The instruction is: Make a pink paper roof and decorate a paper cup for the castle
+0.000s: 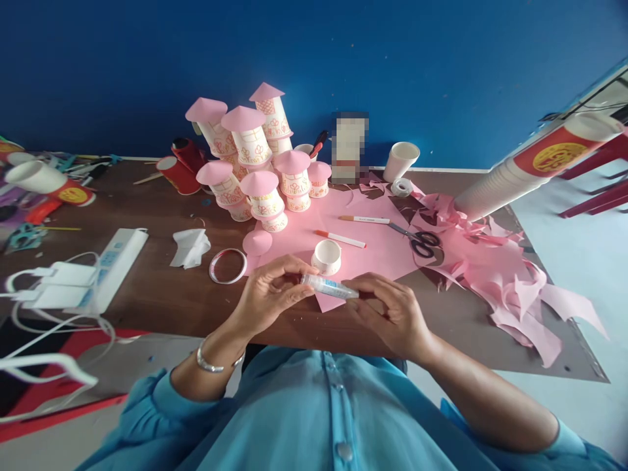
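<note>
Small tube (pixel 330 286), clear with blue print, held above the desk (pixel 304 328) towards its near edge. Left hand (pixel 271 289) pinches one end, right hand (pixel 392 313) the tapered tip. Short white cup (pixel 326 267) just beyond, on pink paper (pixel 385 245).

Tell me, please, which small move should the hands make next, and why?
Perhaps the right hand should gently twist at the tapered end of the tube: it is right at that end, while the left hand holds the opposite one. Whether a cap sits there, I cannot tell.
</note>
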`<state>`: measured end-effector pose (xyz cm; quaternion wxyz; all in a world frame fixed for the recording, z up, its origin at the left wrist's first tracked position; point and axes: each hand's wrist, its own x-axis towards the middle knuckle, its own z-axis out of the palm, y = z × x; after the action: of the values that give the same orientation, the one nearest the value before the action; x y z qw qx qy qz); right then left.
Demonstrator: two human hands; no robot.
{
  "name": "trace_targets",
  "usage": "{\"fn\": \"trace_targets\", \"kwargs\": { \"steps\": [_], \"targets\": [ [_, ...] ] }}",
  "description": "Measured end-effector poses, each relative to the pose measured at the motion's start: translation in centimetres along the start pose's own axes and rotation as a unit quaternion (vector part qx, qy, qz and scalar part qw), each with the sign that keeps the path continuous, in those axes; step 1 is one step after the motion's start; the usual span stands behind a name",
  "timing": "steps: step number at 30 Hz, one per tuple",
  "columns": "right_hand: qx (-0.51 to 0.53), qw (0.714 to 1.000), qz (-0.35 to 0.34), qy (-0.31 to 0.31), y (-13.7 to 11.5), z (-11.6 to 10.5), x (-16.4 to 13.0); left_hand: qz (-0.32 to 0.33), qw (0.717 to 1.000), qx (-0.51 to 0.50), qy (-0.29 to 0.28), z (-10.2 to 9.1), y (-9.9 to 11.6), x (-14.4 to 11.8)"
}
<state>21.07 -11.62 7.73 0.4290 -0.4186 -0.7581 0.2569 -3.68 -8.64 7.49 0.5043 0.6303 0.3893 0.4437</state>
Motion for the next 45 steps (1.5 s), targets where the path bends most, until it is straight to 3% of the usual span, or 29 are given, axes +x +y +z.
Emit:
{"fn": "trace_targets", "kwargs": {
  "steps": [2,3,5,6,9,11,13,17,25,27,30,33,36,40,45],
  "targets": [
    [-0.066,0.997,0.005,0.027,1.8,-1.5,0.7,0.024,0.997,0.075,0.005,-1.7,-0.5,0.2],
    [-0.116,0.992,0.010,0.050,3.2,-2.5,1.1,0.041,0.989,0.135,0.039,-2.8,-0.9,0.4],
    [-0.223,0.972,0.034,0.070,6.8,-4.3,1.9,0.046,0.938,0.318,0.132,-5.1,-2.0,0.9],
    [-0.273,0.958,0.055,0.070,8.7,-5.1,2.2,0.031,0.900,0.412,0.137,-6.2,-2.6,1.3],
    [-0.384,0.916,0.114,0.015,13.2,-6.3,2.7,-0.002,0.816,0.574,0.071,-8.4,-4.6,2.3],
    [-0.422,0.901,0.102,-0.018,14.4,-6.2,2.7,-0.016,0.788,0.615,0.035,-9.0,-5.7,2.9],
    [-0.445,0.893,0.060,-0.013,14.2,-5.8,2.6,-0.028,0.774,0.632,0.018,-9.3,-6.4,3.4],
    [-0.465,0.885,-0.005,0.025,12.7,-5.5,2.1,-0.049,0.780,0.624,0.002,-9.3,-6.5,3.8],
    [-0.451,0.892,-0.030,0.013,10.7,-4.4,1.5,-0.050,0.809,0.586,0.020,-8.6,-5.6,3.0],
    [-0.417,0.907,-0.048,0.022,9.4,-3.9,1.5,-0.036,0.815,0.577,0.025,-8.5,-5.5,2.7],
    [-0.293,0.954,-0.052,0.031,6.6,-2.8,1.5,0.000,0.832,0.552,0.055,-8.2,-4.7,2.0],
    [-0.106,0.994,0.022,-0.001,3.2,-1.1,1.4,0.068,0.863,0.494,0.075,-7.1,-2.8,1.2],
    [0.074,0.986,0.123,-0.083,0.8,1.2,1.5,0.136,0.871,0.466,0.078,-4.9,-0.7,0.5],
    [0.181,0.956,0.218,-0.076,0.1,4.0,2.1,0.197,0.863,0.465,0.031,-1.9,0.8,0.1],
    [0.205,0.950,0.229,-0.049,0.3,4.7,2.4,0.222,0.861,0.457,-0.004,-0.1,0.5,0.0]
  ]
}}
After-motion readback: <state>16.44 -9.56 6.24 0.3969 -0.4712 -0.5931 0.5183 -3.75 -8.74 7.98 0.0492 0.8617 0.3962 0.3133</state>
